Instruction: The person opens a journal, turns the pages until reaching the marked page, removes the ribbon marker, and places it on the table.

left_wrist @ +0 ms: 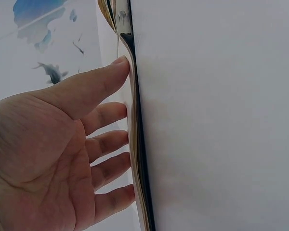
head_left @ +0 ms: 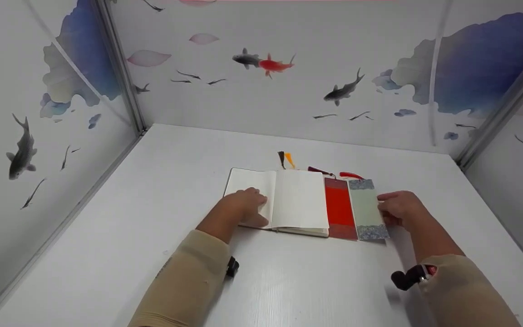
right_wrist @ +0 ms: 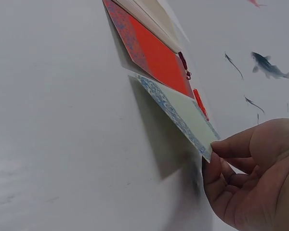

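An open notebook (head_left: 301, 197) with blank pages lies on the white table. My left hand (head_left: 245, 207) rests on its left page; in the left wrist view, the thumb and fingertips of that hand (left_wrist: 58, 149) touch the paper. Beside the notebook lies a red bookmark (head_left: 340, 204) with a dark red tassel (head_left: 320, 171). To its right is a pale green bookmark (head_left: 367, 206) with blue patterned ends and a red tassel (head_left: 351, 175). My right hand (head_left: 402, 209) pinches its right edge between thumb and fingers, that side tilted off the table (right_wrist: 188, 122).
A black tassel (head_left: 281, 158) and a yellow tassel (head_left: 289, 159) stick out past the notebook's top edge. White panels (head_left: 261, 104) painted with fish enclose the table at the back and sides. A small black device (head_left: 409, 278) is at the right wrist.
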Demonstrator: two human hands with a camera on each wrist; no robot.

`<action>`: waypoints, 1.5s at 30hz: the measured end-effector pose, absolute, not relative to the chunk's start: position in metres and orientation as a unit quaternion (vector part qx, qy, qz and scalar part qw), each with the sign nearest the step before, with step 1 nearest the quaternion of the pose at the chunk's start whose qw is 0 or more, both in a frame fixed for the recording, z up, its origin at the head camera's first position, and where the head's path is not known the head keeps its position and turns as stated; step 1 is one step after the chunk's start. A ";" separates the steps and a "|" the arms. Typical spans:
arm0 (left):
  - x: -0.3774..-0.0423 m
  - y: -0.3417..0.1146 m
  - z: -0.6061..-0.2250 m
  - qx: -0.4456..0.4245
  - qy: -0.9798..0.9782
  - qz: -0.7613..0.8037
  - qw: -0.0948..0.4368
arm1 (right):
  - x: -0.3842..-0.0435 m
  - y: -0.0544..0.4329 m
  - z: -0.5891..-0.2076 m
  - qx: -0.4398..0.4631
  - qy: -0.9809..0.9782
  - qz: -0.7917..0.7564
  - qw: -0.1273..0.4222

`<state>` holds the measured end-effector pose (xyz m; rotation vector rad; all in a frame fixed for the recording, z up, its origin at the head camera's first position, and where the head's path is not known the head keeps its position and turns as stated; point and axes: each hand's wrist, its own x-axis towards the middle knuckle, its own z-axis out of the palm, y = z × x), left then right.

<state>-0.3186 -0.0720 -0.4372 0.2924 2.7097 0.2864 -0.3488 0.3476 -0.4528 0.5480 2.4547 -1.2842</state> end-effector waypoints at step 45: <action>-0.317 -0.072 -0.433 0.124 0.967 0.087 0.206 | -0.318 0.207 -0.457 0.020 0.947 -0.314 0.068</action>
